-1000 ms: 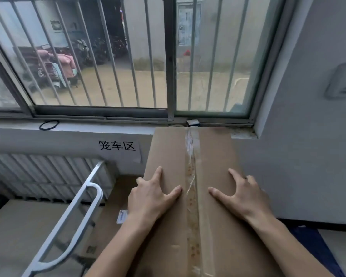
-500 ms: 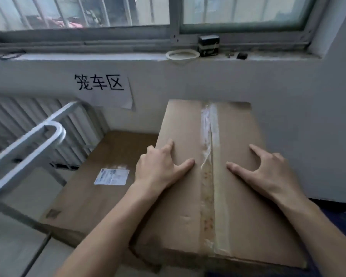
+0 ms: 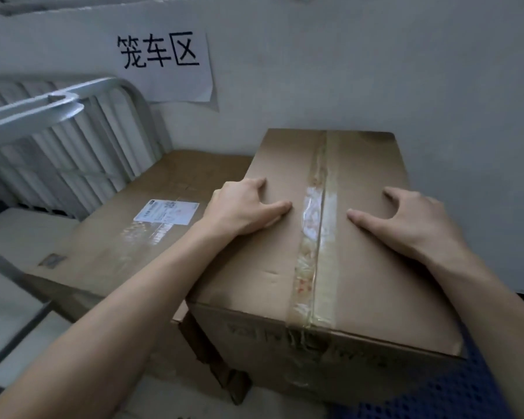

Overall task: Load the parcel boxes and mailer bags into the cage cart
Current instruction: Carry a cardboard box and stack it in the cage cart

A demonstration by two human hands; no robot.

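Taped box (image 3: 366,267) has dropped below the "笼车区" sign (image 3: 164,68), left hand (image 3: 242,208) and right hand (image 3: 406,220) flat atop it.

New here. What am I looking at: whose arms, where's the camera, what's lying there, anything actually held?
There is no machine here. These are a person's two bare arms, filmed by one wide-angle camera worn on the head, looking forward and down. The left hand and right hand lie spread on top of a taped cardboard box, one on each side of its tape seam. They press on it but grip nothing. To its left lies a lower box bearing a shipping label. Behind that stands a white metal rail, probably the cage cart's side. A paper sign hangs on the wall.
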